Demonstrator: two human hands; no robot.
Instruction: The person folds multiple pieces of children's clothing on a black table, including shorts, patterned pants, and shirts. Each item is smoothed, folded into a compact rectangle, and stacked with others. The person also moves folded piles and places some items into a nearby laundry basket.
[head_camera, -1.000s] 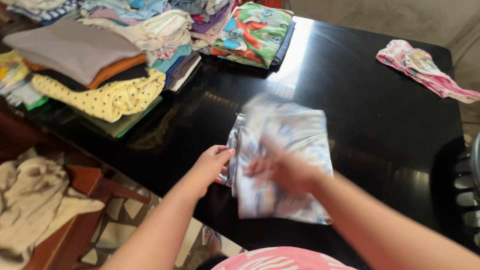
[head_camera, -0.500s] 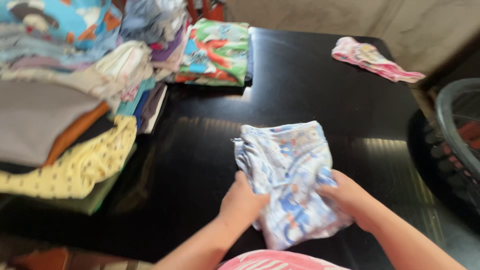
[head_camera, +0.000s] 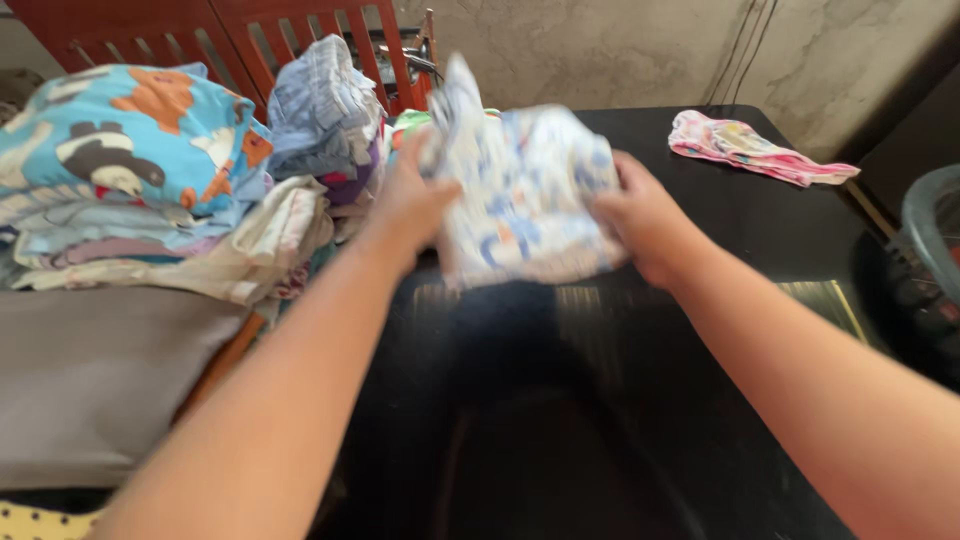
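A person's two bare arms reach forward over a glossy black table (head_camera: 700, 330), holding between them a small folded garment of thin white cotton printed with blue and orange cartoon shapes (head_camera: 525, 195). The garment is lifted clear of the table, above its far half, and is blurred.

The cloth looks light, soft and limp, likely to sag or unfold if gripped at one point only. It seems neither slippery nor fragile. Holding it at both side edges, as here, looks like the surest way to keep the fold together.

The left hand (head_camera: 415, 200) is closed around the garment's left edge, and the right hand (head_camera: 640, 215) is clasped on its right edge.

On the table's left side sit tall stacks of folded clothes: a flat grey garment (head_camera: 90, 380) nearest the viewer, and a light blue cloth with brown and black animal figures (head_camera: 130, 130) on a pile beyond it. At the table's far right corner lies a crumpled pink patterned garment (head_camera: 755, 148), well apart from the hands. A reddish wooden slatted chair back (head_camera: 230, 35) stands behind the table's far left.
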